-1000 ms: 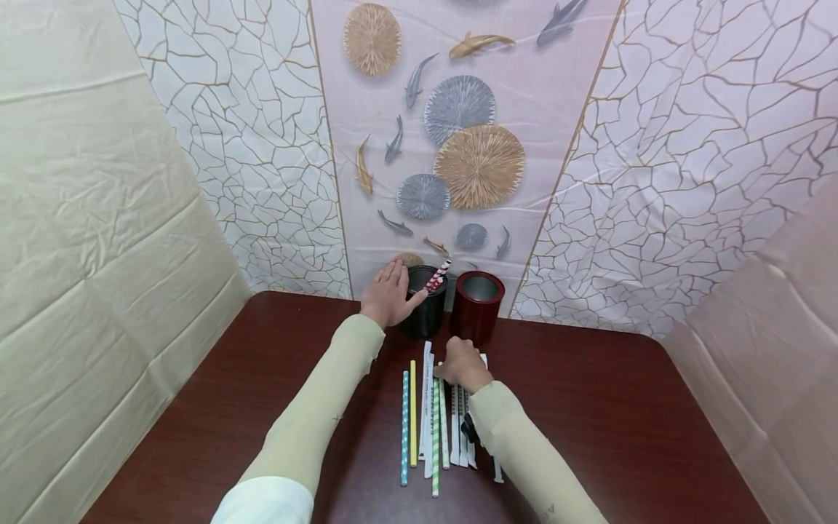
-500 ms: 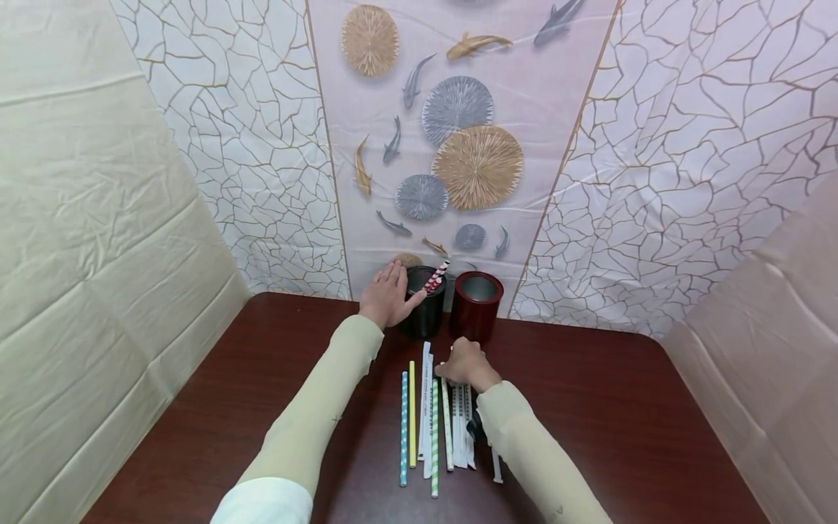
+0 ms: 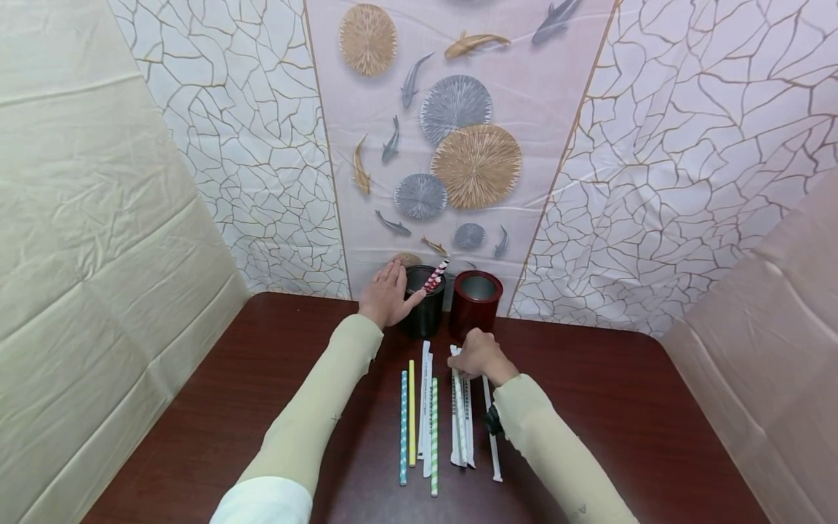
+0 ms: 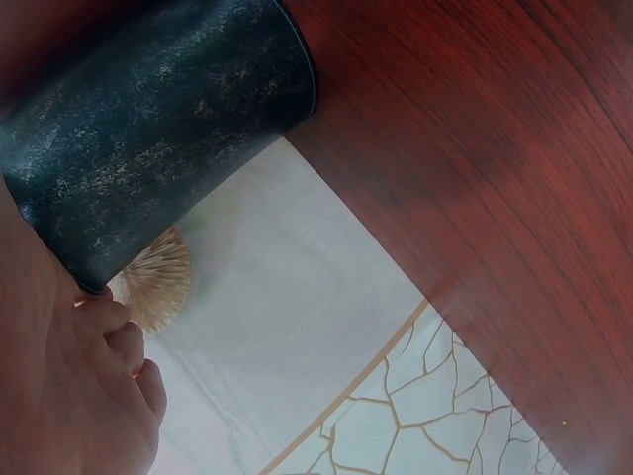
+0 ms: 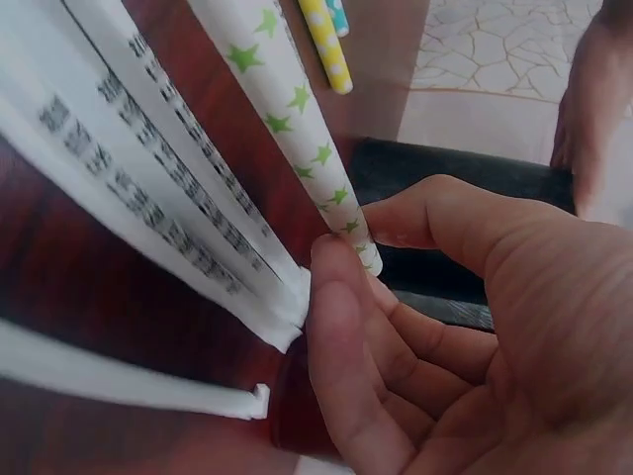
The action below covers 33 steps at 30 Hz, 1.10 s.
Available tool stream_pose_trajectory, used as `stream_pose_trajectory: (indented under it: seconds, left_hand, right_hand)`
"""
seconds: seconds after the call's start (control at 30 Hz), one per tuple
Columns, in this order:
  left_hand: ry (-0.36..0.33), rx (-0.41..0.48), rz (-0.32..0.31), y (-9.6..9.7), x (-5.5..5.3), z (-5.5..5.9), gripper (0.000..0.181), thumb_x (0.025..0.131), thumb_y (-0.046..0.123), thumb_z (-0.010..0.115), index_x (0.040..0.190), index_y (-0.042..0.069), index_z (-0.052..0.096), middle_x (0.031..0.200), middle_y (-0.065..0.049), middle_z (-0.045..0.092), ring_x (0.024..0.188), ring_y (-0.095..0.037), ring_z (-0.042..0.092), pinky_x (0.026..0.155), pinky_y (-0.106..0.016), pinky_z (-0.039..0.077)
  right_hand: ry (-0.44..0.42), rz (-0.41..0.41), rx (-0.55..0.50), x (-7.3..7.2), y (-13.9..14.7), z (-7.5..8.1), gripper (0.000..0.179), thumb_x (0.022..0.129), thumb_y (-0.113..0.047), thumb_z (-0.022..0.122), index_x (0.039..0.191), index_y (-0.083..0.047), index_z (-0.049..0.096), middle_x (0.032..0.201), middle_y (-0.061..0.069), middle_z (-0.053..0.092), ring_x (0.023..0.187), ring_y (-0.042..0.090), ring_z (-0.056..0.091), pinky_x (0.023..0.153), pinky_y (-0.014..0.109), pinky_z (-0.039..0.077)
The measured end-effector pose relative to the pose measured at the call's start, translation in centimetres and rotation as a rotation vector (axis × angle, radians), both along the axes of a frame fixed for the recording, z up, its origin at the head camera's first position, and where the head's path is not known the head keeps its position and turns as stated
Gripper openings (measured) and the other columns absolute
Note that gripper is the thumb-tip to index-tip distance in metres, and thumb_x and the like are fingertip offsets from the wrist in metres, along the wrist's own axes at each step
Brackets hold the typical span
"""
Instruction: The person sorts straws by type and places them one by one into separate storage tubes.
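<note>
In the head view my left hand holds the side of a black canister near its rim, thumb across the front. The left wrist view shows its fingers bent at the rim. Red-patterned straws lean out of that canister. My right hand pinches the far end of a white paper straw with green stars between thumb and fingers. This straw lies over several white paper-wrapped straws. Beyond the right hand stands a dark red canister, its visible inside bare.
Left of the right hand lie a blue dotted straw, a yellow straw, wrapped straws and a green-striped straw. A lone wrapped straw lies on the right. A patterned cloth hangs behind the brown table.
My right hand has moved to the right, carrying the green-starred straw from beside the green-striped one to over the wrapped straws. The left hand stays at the black canister.
</note>
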<state>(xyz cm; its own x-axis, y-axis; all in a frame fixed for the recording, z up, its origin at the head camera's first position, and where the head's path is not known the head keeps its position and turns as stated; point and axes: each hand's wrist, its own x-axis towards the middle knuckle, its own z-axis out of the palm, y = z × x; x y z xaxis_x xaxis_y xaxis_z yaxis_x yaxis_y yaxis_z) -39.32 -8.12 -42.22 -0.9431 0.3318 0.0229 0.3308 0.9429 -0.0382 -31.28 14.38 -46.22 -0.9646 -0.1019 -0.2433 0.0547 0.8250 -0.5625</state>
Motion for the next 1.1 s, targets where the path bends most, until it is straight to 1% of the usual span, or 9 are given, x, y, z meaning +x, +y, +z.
stream_pose_trajectory:
  seconds: [0.27, 0.3, 0.43, 0.53, 0.67, 0.77, 0.9, 0.97, 1.1]
  left_hand:
    - [0.006, -0.007, -0.001, 0.1, 0.1, 0.0, 0.09, 0.109, 0.069, 0.014, 0.169, 0.002, 0.015, 0.179, -0.016, 0.012, 0.167, -0.028, 0.012, 0.136, -0.042, 0.017]
    - [0.005, -0.008, -0.002, 0.1, 0.1, 0.0, 0.09, 0.109, 0.069, 0.014, 0.169, 0.002, 0.015, 0.179, -0.016, 0.012, 0.167, -0.028, 0.012, 0.136, -0.042, 0.017]
    - [0.008, -0.02, -0.001, 0.0, 0.2, 0.1, 0.089, 0.109, 0.068, 0.015, 0.169, 0.002, 0.015, 0.179, -0.016, 0.012, 0.167, -0.028, 0.012, 0.136, -0.042, 0.017]
    - [0.011, -0.014, -0.001, 0.1, 0.3, 0.2, 0.089, 0.109, 0.068, 0.015, 0.169, 0.002, 0.016, 0.178, -0.016, 0.013, 0.167, -0.028, 0.012, 0.136, -0.042, 0.017]
    - [0.011, 0.006, -0.003, 0.1, 0.3, 0.2, 0.089, 0.11, 0.068, 0.016, 0.169, 0.002, 0.016, 0.178, -0.016, 0.013, 0.167, -0.028, 0.012, 0.136, -0.042, 0.017]
    - [0.012, 0.007, -0.004, 0.1, 0.3, 0.1, 0.088, 0.11, 0.067, 0.017, 0.169, 0.002, 0.016, 0.178, -0.016, 0.013, 0.167, -0.029, 0.012, 0.136, -0.042, 0.017]
    - [0.011, 0.009, -0.004, 0.1, 0.2, 0.1, 0.089, 0.11, 0.068, 0.017, 0.169, 0.002, 0.016, 0.178, -0.016, 0.013, 0.167, -0.029, 0.012, 0.136, -0.042, 0.018]
    - [0.009, 0.005, -0.003, 0.1, 0.2, 0.2, 0.089, 0.109, 0.068, 0.015, 0.169, 0.002, 0.016, 0.179, -0.016, 0.012, 0.167, -0.029, 0.012, 0.136, -0.042, 0.018]
    - [0.006, 0.005, -0.002, 0.1, 0.2, 0.2, 0.089, 0.11, 0.068, 0.016, 0.169, 0.001, 0.016, 0.178, -0.016, 0.012, 0.167, -0.029, 0.012, 0.136, -0.043, 0.018]
  right_hand:
    - [0.05, 0.029, 0.039, 0.0, 1.0, 2.5, 0.035, 0.097, -0.025, 0.076, 0.069, -0.003, 0.076, 0.071, 0.011, 0.077, 0.076, 0.033, 0.076, 0.063, 0.033, 0.054]
    - [0.058, 0.038, 0.045, 0.0, 1.0, 2.9, 0.035, 0.097, -0.026, 0.076, 0.07, -0.002, 0.075, 0.07, 0.01, 0.076, 0.074, 0.032, 0.076, 0.062, 0.033, 0.054]
    - [0.092, 0.065, 0.057, 0.1, 1.0, 4.6, 0.042, 0.097, -0.027, 0.076, 0.062, -0.006, 0.072, 0.062, 0.005, 0.073, 0.062, 0.025, 0.071, 0.058, 0.031, 0.05]
    - [0.132, 0.09, 0.062, 0.2, 0.8, 6.0, 0.045, 0.097, -0.027, 0.075, 0.056, -0.009, 0.069, 0.057, 0.001, 0.071, 0.057, 0.018, 0.067, 0.059, 0.031, 0.051]
    - [0.202, 0.12, 0.077, 0.3, 0.7, 8.2, 0.042, 0.097, -0.028, 0.075, 0.059, -0.009, 0.074, 0.057, 0.0, 0.071, 0.056, 0.017, 0.067, 0.066, 0.033, 0.055]
    - [0.269, 0.125, 0.075, 0.3, 0.6, 10.0, 0.035, 0.096, -0.028, 0.075, 0.065, -0.012, 0.078, 0.06, 0.0, 0.073, 0.057, 0.015, 0.065, 0.068, 0.032, 0.054]
    - [0.373, 0.137, 0.005, 0.4, 0.6, 12.0, 0.024, 0.094, -0.024, 0.074, 0.075, -0.01, 0.08, 0.064, 0.003, 0.075, 0.056, 0.013, 0.064, 0.062, 0.029, 0.051]
    - [0.402, 0.138, -0.05, 0.5, 0.6, 12.8, 0.02, 0.094, -0.021, 0.073, 0.081, -0.007, 0.079, 0.066, 0.003, 0.075, 0.057, 0.012, 0.065, 0.059, 0.027, 0.049]
    - [0.451, 0.129, -0.133, 0.8, 0.4, 14.1, 0.016, 0.093, -0.02, 0.073, 0.088, -0.005, 0.077, 0.07, 0.005, 0.076, 0.061, 0.012, 0.068, 0.061, 0.027, 0.052]
